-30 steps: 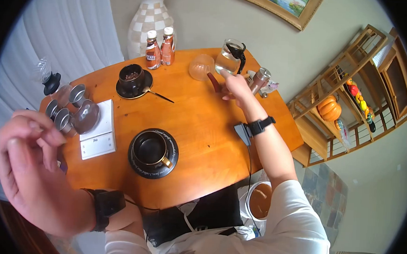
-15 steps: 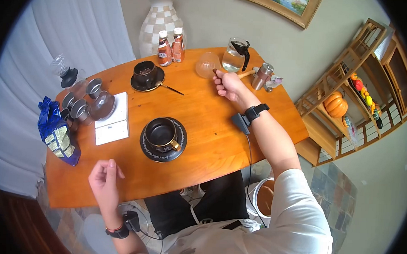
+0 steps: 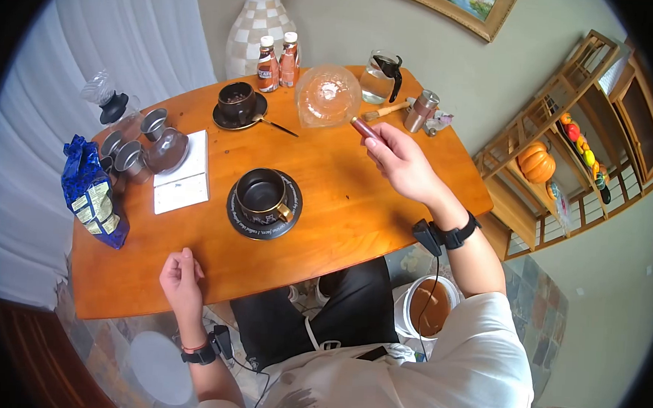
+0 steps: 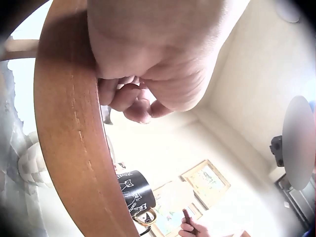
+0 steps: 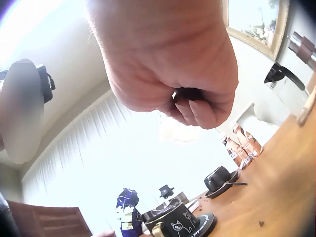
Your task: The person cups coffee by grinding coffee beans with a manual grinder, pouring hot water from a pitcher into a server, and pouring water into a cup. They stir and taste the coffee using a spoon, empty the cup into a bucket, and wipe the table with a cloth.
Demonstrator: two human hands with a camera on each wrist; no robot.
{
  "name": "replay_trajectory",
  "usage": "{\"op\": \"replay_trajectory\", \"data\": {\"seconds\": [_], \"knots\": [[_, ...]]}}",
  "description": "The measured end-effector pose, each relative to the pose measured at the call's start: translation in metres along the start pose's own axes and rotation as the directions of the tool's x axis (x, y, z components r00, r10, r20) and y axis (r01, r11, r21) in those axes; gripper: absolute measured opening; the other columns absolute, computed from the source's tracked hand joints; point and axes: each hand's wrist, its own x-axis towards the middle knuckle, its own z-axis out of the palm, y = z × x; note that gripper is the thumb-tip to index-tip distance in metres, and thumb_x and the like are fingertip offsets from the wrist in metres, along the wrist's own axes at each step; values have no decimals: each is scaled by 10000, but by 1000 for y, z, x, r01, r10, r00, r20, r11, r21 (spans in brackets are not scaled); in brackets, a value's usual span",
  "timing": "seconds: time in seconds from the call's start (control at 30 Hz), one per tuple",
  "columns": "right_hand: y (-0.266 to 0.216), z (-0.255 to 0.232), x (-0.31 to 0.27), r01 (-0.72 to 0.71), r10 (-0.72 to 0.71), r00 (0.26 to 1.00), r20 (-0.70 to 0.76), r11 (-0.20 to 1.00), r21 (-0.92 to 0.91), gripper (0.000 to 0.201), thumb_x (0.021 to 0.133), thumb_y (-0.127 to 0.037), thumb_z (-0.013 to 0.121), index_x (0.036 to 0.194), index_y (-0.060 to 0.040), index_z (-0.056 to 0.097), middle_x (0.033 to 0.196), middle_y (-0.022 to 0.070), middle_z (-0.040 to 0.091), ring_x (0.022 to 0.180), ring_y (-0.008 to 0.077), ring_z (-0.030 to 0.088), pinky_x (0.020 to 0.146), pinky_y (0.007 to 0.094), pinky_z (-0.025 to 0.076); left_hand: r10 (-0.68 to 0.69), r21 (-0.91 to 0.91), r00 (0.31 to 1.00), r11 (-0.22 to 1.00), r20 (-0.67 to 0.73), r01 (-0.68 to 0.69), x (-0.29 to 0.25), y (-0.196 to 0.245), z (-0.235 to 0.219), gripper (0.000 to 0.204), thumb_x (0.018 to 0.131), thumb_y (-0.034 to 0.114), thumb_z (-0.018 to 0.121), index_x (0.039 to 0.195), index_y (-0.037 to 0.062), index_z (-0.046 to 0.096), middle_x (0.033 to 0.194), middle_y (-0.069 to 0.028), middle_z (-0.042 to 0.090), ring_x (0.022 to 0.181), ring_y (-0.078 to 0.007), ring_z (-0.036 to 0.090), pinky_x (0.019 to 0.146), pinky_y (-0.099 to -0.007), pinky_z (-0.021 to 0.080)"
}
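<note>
My right hand (image 3: 406, 164) grips the reddish-brown handle (image 3: 365, 128) of a clear, ribbed glass pot (image 3: 328, 97) and holds it out over the far side of the table. In the right wrist view the fingers curl in, and the pot is mostly washed out by glare. My left hand (image 3: 182, 279) hangs loosely curled at the front edge of the table and holds nothing. Between the hands a black cup (image 3: 261, 192) with a gold handle stands on a black saucer (image 3: 290, 220). Its cat drawings show in the left wrist view.
At left are a blue bag (image 3: 94, 192), a white scale (image 3: 182, 189), a glass server (image 3: 168, 151) and several metal cups (image 3: 132, 158). Farther back stand a cup of beans (image 3: 237, 103), two bottles (image 3: 268, 66), a water pitcher (image 3: 377, 81), a brush (image 3: 387, 110) and a metal grinder (image 3: 421, 111).
My right hand has lifted the glass pot by its handle and brought it nearer. My left hand came down from close to the camera to the table's front edge.
</note>
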Motion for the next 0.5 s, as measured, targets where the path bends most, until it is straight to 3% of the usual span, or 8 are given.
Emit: {"op": "replay_trajectory", "data": {"seconds": [0.03,0.1,0.23,0.3,0.5], "knots": [[-4,0,-7,-5,5,1000,-2,1000,-1,219,1067,-247,548,1037,-33,586,793,-20,518,690,93,459,633,269,411,11,6,1000,1000,12,-11,-1,1,0,288,1067,151,569,792,78,526,648,26,511,600,-38,431,578,-205,328],[-11,1,-19,124,-131,990,-46,983,-135,218,1065,-249,561,1059,-33,589,799,-15,509,717,90,451,649,272,406,18,10,1000,1000,24,-18,-1,0,1,282,1067,143,568,796,74,527,652,27,511,603,-37,432,580,-204,328],[-23,1,-33,136,-147,987,-68,980,-143,225,1066,-258,566,1081,-35,595,811,-30,502,718,78,441,650,263,400,40,-1,999,999,27,-40,-3,-1,1,267,1064,127,570,807,65,533,665,30,516,614,-33,437,587,-198,331],[-26,0,-34,64,-65,998,15,997,41,204,1082,-243,527,1138,-58,590,797,-71,448,653,26,384,571,202,337,51,-8,998,999,29,-51,-3,-1,1,263,1063,124,570,810,61,535,669,30,517,619,-32,439,589,-196,332],[-43,7,-39,-115,78,987,143,957,267,235,1094,-273,501,1090,-57,594,715,-80,396,570,31,313,500,206,244,58,2,997,998,44,-59,-4,0,1,255,1062,122,571,820,48,538,680,27,522,627,-31,442,591,-195,334]]}}
